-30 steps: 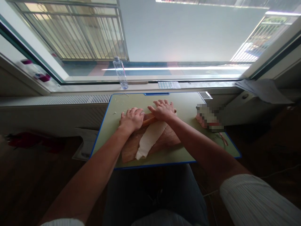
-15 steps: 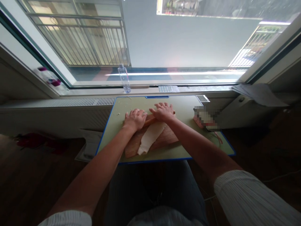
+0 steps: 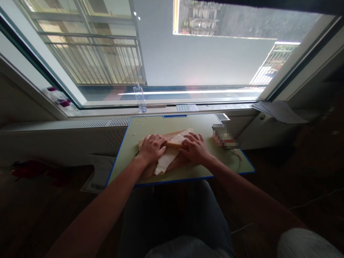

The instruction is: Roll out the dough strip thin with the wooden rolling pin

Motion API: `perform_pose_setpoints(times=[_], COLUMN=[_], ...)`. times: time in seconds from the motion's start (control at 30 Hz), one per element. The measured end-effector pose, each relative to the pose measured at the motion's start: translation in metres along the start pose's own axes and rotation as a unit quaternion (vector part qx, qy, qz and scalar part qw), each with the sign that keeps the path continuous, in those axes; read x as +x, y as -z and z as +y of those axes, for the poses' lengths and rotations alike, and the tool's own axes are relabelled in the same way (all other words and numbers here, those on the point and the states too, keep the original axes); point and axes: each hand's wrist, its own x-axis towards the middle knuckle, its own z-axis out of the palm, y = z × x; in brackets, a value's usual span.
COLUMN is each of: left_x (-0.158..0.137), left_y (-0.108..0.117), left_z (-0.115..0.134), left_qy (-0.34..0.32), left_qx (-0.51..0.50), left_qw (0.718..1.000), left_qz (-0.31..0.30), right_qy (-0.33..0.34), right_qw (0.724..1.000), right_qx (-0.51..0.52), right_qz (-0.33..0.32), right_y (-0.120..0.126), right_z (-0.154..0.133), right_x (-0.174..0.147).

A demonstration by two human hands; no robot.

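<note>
A long flat strip of pale dough [image 3: 167,160] lies slantwise across a wooden board [image 3: 176,165]. Over its middle rests a wooden rolling pin [image 3: 175,145]. My left hand [image 3: 152,147] grips the pin's left end, fingers curled over it. At the other end, my right hand [image 3: 196,147] is closed round the pin, with some fingers reaching forward. Both ends of the pin are hidden under my hands. The dough's far end shows beyond the pin, and its near end lies close to the board's front edge.
The board sits on a small green table [image 3: 150,123] with a blue rim. A blurred-out item [image 3: 225,137] lies at the table's right. On the windowsill stand a clear bottle [image 3: 139,99] and, further left, a bottle with purple parts [image 3: 59,97]. Papers [image 3: 279,111] lie at the right.
Both hands have drawn the rolling pin back toward me, from the dough's far end to its middle. The far end of the dough is now uncovered. The view has shifted slightly.
</note>
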Motion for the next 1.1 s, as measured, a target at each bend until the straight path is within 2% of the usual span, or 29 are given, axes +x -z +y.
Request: perform_pose_setpoints(times=[0.07, 0.17, 0.2, 0.3, 0.37, 0.5, 0.73, 0.83, 1.1], left_x=[-0.006, -0.028, -0.037, -0.066, -0.079, -0.081, -0.050, -0.045, -0.049], left_y=[0.002, 0.015, 0.020, 0.034, 0.036, 0.023, -0.001, -0.007, -0.018], left_z=[0.004, 0.009, 0.009, 0.012, 0.017, 0.033, 0.063, 0.071, 0.094], left_qy=[0.026, 0.043, 0.032, 0.006, 0.015, 0.037, 0.082, 0.090, 0.112], left_qx=[0.002, -0.024, -0.042, -0.086, -0.085, -0.069, -0.025, -0.017, -0.015], left_qw=[0.999, 0.998, 0.998, 0.990, 0.987, 0.992, 0.995, 0.995, 0.994], left_qz=[0.028, 0.048, 0.026, -0.108, -0.135, -0.099, -0.041, -0.029, -0.005], right_qy=[0.000, -0.039, -0.053, -0.086, -0.105, -0.146, -0.173, -0.159, -0.066], right_qw=[1.000, 0.999, 0.998, 0.995, 0.993, 0.988, 0.984, 0.986, 0.997], right_qx=[0.004, 0.005, 0.004, 0.001, 0.006, 0.032, 0.035, 0.034, 0.038], right_qz=[0.004, 0.022, 0.028, 0.043, 0.048, 0.044, 0.031, 0.032, 0.029], right_y=[0.001, 0.002, 0.002, 0.000, -0.003, -0.009, -0.007, -0.007, 0.000], right_z=[0.003, 0.007, 0.008, 0.014, 0.019, 0.025, 0.023, 0.026, 0.039], right_x=[-0.008, -0.016, -0.018, -0.023, -0.024, -0.020, -0.019, -0.023, -0.020])
